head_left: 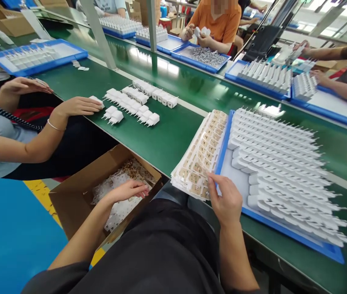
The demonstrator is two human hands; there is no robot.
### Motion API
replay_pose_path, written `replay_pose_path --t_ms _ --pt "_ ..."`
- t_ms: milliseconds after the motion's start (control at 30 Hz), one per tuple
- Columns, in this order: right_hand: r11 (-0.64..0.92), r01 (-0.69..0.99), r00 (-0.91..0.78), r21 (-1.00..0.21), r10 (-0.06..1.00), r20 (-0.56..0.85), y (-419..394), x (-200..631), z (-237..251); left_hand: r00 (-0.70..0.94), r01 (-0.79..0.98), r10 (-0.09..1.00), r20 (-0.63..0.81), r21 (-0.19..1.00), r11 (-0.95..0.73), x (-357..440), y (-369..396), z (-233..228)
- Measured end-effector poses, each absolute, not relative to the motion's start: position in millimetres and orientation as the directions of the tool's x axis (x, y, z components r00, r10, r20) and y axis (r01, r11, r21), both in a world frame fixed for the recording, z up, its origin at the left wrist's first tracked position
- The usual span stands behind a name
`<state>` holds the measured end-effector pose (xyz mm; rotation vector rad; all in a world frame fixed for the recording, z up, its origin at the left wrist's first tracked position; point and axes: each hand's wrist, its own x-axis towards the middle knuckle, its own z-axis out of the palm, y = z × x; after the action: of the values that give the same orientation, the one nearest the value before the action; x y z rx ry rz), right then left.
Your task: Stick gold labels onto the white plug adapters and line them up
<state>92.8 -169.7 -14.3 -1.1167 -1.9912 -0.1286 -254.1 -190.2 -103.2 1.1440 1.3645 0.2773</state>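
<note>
My right hand (227,200) is at the near right corner of a stack of sticker sheets (199,157). Its thumb and index finger pinch the edge of the top sheet, which carries rows of tan labels on a clear backing. Over the cardboard box (78,204) my left hand (130,190) hangs with its fingers stretched out, holding nothing. Right of the stack, against its side, lies a blue tray (296,240) filled with rows of white plug adapters (283,171), pins pointing right.
Loose white adapters (130,102) stand in rows on the green table (167,134). A co-worker's hand (80,106) at the left touches another adapter. Used clear sheets (116,200) fill the box below the table edge. Across the table, other people work beside blue trays (257,83).
</note>
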Motion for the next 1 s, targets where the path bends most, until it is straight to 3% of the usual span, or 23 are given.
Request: replay_pose_path --t_ms 100,200,300,433,500,733,1000 --pt "0.71 0.644 -0.354 -0.283 0.605 0.713 -181 80 -5 0.509 0.167 0.754 -0.414 0.908 0.385 -213 -174 -42" --pt "0.779 0.549 -0.451 -0.302 0.58 0.678 -192 72 -4 0.556 0.014 0.745 -0.369 0.9 0.435 -170 -162 -13" --pt "0.795 0.474 -0.493 -0.379 0.596 0.634 -202 74 -9 0.512 -0.084 0.782 -0.354 0.886 0.456 -140 -159 -16" --pt "0.659 0.534 -0.271 -0.529 0.727 0.631 -213 88 -17 0.452 -0.207 0.827 -0.334 0.862 0.462 -123 -168 -31" --pt "0.573 0.597 -0.161 -0.562 0.772 0.615 -216 94 -18 0.451 -0.212 0.829 -0.33 0.863 0.458 -118 -173 -33" --pt "0.406 0.759 -0.049 -0.51 0.816 0.577 -213 91 -10 0.51 -0.153 0.825 -0.242 0.919 0.363 -96 -178 -28" --pt "0.443 0.761 -0.072 -0.473 0.783 0.617 -212 91 -16 0.479 0.01 0.842 -0.248 0.961 0.276 -92 -174 -25"
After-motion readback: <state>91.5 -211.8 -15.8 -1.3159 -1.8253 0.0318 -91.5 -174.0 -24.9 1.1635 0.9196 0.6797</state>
